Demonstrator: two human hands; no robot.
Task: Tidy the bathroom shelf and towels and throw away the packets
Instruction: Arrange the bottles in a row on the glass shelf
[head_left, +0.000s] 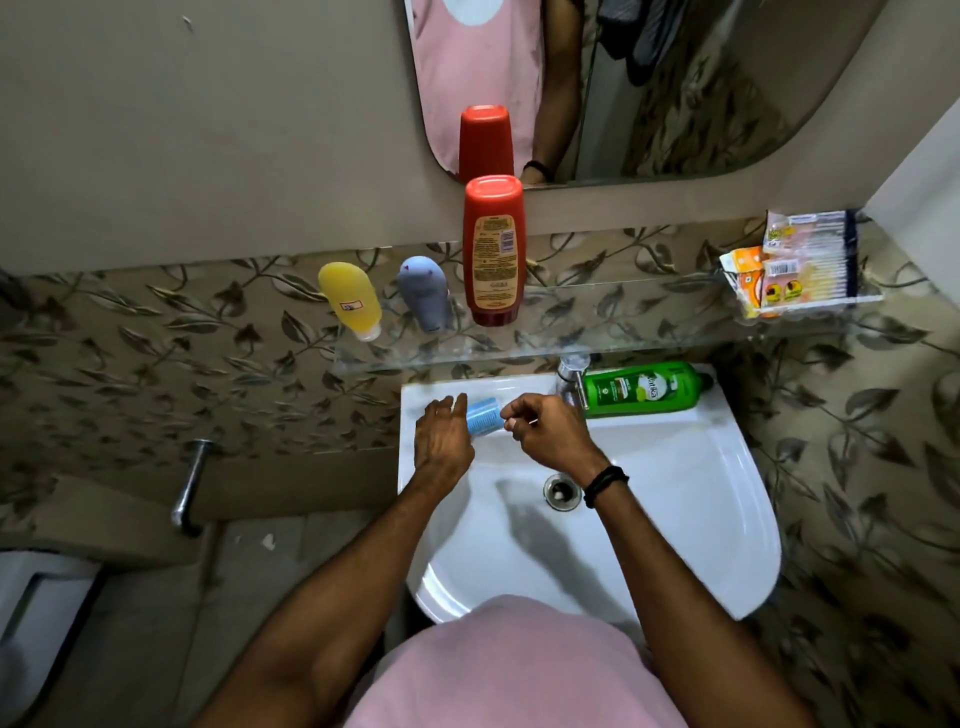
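Over the back of the white sink (701, 499) my left hand (441, 441) and my right hand (550, 431) both hold a small blue tube (484, 415), the right one pinching its end. On the glass shelf (623, 332) stand a yellow bottle (350, 300), a grey-blue bottle (425, 293) and a tall red bottle (493, 249). Several packets (800, 265) lie piled at the shelf's right end. A green bottle (644, 388) lies on its side on the sink's back rim.
A chrome tap (571, 374) rises behind my right hand, and the drain (561, 491) sits mid-basin. A mirror (675, 78) hangs above the shelf. A metal pipe (189, 488) juts from the left wall, above a white fixture (36, 613).
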